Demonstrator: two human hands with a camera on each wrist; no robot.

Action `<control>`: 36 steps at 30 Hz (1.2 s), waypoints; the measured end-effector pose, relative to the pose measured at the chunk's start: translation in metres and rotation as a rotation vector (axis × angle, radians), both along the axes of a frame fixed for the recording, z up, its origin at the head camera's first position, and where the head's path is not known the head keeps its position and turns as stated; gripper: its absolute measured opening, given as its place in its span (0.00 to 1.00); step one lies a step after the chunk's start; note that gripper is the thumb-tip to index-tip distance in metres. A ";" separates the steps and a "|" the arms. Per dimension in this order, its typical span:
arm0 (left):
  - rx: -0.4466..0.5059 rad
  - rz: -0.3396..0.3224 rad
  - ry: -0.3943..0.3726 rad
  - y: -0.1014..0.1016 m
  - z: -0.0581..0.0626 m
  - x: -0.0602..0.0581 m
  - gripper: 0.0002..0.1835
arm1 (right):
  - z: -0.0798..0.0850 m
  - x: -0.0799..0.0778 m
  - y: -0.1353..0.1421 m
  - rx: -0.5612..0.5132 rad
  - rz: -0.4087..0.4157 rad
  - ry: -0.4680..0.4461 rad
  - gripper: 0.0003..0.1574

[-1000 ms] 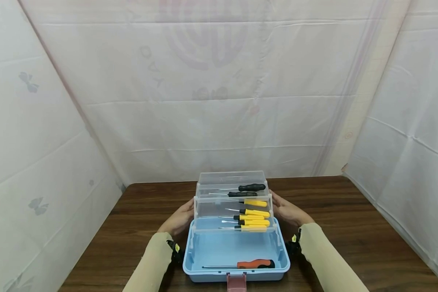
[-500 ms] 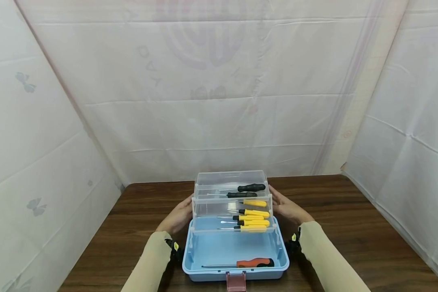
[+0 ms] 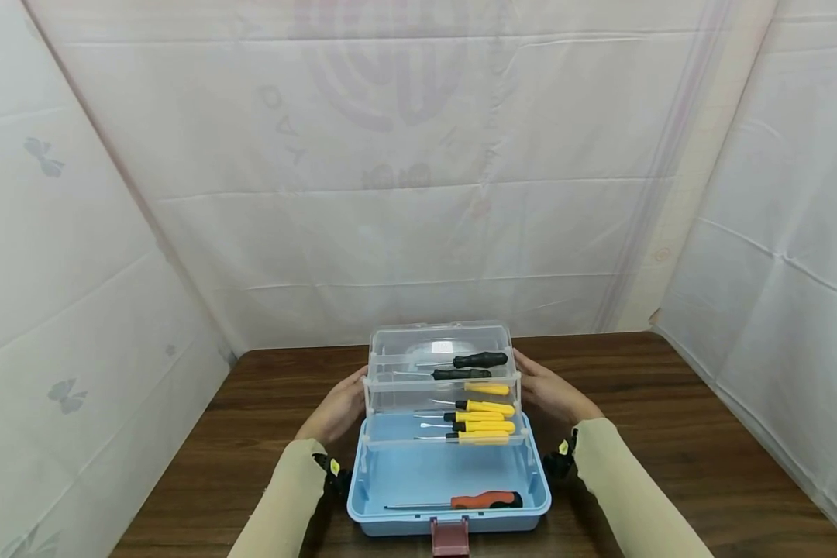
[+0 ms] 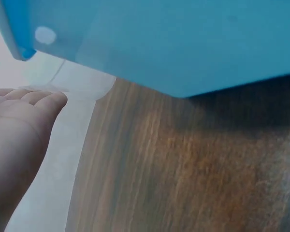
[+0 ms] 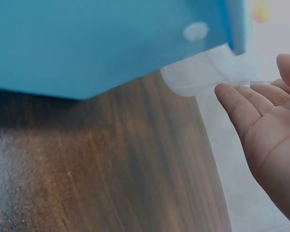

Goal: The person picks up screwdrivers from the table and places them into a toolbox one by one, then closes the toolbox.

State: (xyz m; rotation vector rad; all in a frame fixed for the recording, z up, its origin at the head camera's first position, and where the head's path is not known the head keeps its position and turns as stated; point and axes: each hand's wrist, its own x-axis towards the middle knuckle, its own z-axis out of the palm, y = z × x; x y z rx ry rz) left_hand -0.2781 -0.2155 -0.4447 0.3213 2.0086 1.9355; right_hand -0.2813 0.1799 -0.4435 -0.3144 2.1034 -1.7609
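A light blue toolbox [image 3: 435, 529] lies open on the table in the head view, its clear lid [image 3: 399, 341] behind two stepped clear trays [image 3: 394, 399]. Yellow-handled screwdrivers [image 3: 488, 407] and black-handled screwdrivers [image 3: 480, 359] lie in the trays. An orange-and-black screwdriver [image 3: 486, 500] rests in the blue base. My left hand [image 3: 333, 411] reaches along the left side, its extended fingers [image 4: 55, 99] under the lid's edge. On the other side my right hand [image 3: 551, 394] mirrors it, fingertips [image 5: 223, 89] against the lid's underside, thumb apart.
A dark red latch [image 3: 449, 537] hangs at the toolbox's front. The brown wooden table [image 3: 244, 434] extends to both sides. White sheeting [image 3: 418, 232] covers the back and sides.
The clear lid has risen slightly behind the trays, and more of it shows. Both hands stay beside it, shifted only slightly. The screwdrivers have kept their places.
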 end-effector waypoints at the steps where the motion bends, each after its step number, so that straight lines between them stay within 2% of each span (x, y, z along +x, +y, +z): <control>1: 0.005 0.002 -0.003 0.000 0.001 0.000 0.26 | 0.001 0.000 0.000 -0.017 0.004 -0.003 0.41; 6: 0.018 0.002 0.012 -0.001 0.003 -0.003 0.26 | 0.006 -0.002 0.002 -0.110 0.026 -0.019 0.37; 10: 0.023 0.009 0.007 -0.002 0.004 -0.005 0.26 | 0.008 -0.003 0.002 -0.143 0.007 -0.031 0.36; 18: 0.031 -0.009 0.015 -0.002 0.004 -0.004 0.26 | 0.007 -0.005 0.003 -0.150 0.006 -0.026 0.36; 26: 0.033 -0.019 0.041 -0.003 0.010 -0.004 0.27 | 0.016 -0.005 0.004 -0.176 0.041 -0.007 0.35; 36: 0.091 -0.027 0.057 -0.001 0.015 -0.008 0.27 | 0.025 -0.007 0.008 -0.189 0.082 0.033 0.34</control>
